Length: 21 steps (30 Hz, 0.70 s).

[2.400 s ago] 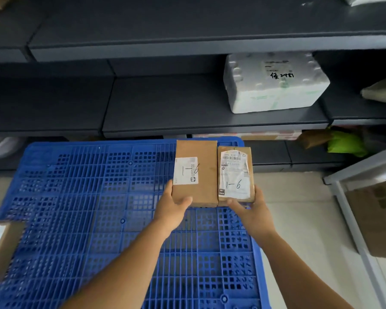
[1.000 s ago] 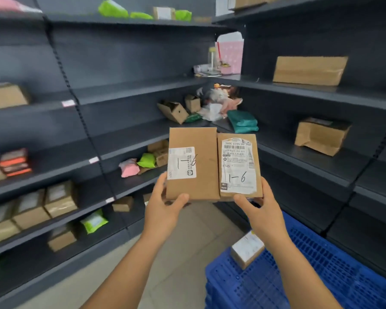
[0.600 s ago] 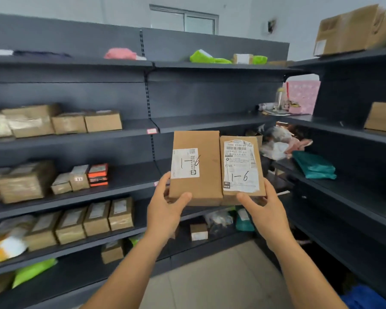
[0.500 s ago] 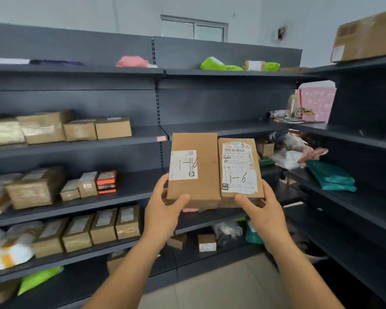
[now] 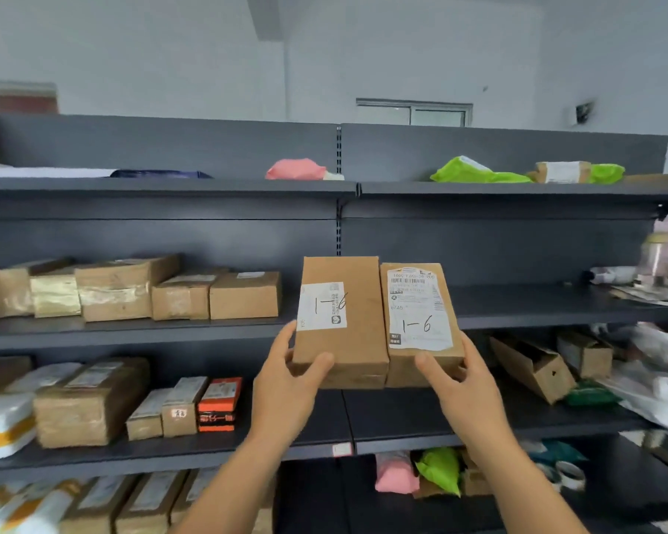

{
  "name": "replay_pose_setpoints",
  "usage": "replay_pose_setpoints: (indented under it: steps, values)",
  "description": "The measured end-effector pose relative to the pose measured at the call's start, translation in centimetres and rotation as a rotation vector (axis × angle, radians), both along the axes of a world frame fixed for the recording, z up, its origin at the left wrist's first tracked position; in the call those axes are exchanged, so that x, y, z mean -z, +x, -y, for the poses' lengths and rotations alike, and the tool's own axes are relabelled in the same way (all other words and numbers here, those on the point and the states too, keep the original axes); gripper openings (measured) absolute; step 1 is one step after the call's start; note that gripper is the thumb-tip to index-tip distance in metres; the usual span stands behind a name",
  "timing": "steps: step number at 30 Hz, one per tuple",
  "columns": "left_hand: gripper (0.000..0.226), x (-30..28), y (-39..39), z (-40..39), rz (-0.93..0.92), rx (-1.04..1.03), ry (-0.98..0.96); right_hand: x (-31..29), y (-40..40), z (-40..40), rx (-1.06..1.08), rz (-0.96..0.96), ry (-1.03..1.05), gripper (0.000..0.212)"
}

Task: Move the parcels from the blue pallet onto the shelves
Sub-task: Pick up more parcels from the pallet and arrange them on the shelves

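Two brown cardboard parcels sit side by side in front of me, each with a white label marked "1-6". My left hand (image 5: 288, 383) grips the near end of the wider left parcel (image 5: 353, 341), thumb on top. My right hand (image 5: 461, 387) grips the near end of the narrower right parcel (image 5: 421, 364) the same way. Both parcels are held in the air before the dark grey shelves (image 5: 517, 302), at the height of the second shelf from the top. The blue pallet is out of view.
A row of brown boxes (image 5: 132, 291) fills the left part of the second shelf; its right part is bare. The shelf below holds taped boxes and an orange-black box (image 5: 218, 404). Pink and green bags (image 5: 475, 171) lie on the top shelf. Loose packages pile up at the far right.
I have turned from the pallet to the shelving and moved closer, carrying both parcels. The parcels now sit higher against the shelves; my grip on them is the same.
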<state>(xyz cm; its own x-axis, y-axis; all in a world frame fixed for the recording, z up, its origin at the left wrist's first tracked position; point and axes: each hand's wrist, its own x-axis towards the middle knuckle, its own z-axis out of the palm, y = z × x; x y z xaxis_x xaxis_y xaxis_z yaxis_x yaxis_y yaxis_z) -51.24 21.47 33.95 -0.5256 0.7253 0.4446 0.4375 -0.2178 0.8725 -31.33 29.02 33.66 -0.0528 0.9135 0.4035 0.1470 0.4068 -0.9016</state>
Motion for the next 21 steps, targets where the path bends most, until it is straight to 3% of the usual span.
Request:
replay_pose_setpoints:
  steps: [9,12,16,21]
  values:
    - [0.060,-4.3,-8.8,-10.9,-0.174,-0.108,-0.073,-3.1,-8.9,-11.5,0.045,0.177,0.062,0.051]
    - [0.055,-5.4,-11.2,-14.3,-0.276,-0.101,-0.126,-3.7,-11.4,-14.9,0.099,0.257,0.064,0.059]
    - [0.070,-6.3,-13.7,-18.3,-0.484,-0.155,-0.311,-4.0,-14.5,-18.8,0.158,0.379,0.058,0.085]
    - [0.051,-5.2,-17.0,-22.3,-0.791,-0.184,-0.457,-3.0,-17.2,-22.3,0.151,0.580,0.067,0.091]
